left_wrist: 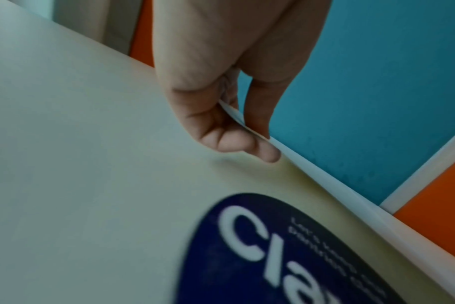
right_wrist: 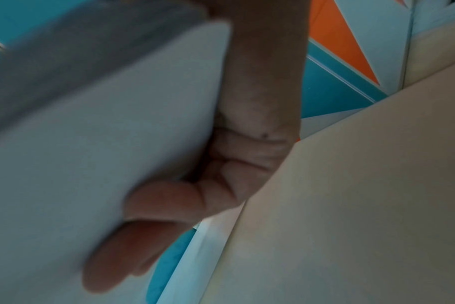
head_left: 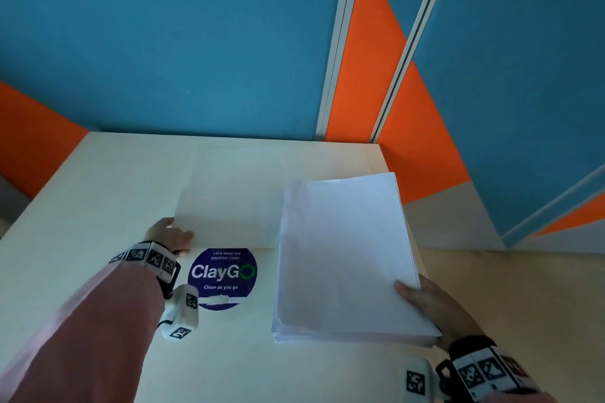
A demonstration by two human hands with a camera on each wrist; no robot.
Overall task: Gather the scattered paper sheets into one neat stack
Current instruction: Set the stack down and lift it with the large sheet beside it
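A thick stack of white sheets (head_left: 347, 258) is lifted off the cream table (head_left: 98, 190) on its right side. My right hand (head_left: 425, 307) grips the stack's near right corner, thumb on top and fingers (right_wrist: 156, 201) curled underneath. A single pale sheet (head_left: 229, 206) lies in the middle of the table, to the left of the stack. My left hand (head_left: 168, 234) pinches that sheet's near left corner; in the left wrist view the thin paper edge (left_wrist: 312, 170) runs between my thumb and fingers (left_wrist: 268, 154).
A round blue "ClayGO" sticker (head_left: 222, 276) is on the table just in front of the single sheet. Blue and orange wall panels (head_left: 196, 42) stand right behind the table. The table's right edge (head_left: 383, 167) lies under the stack, with floor beyond it.
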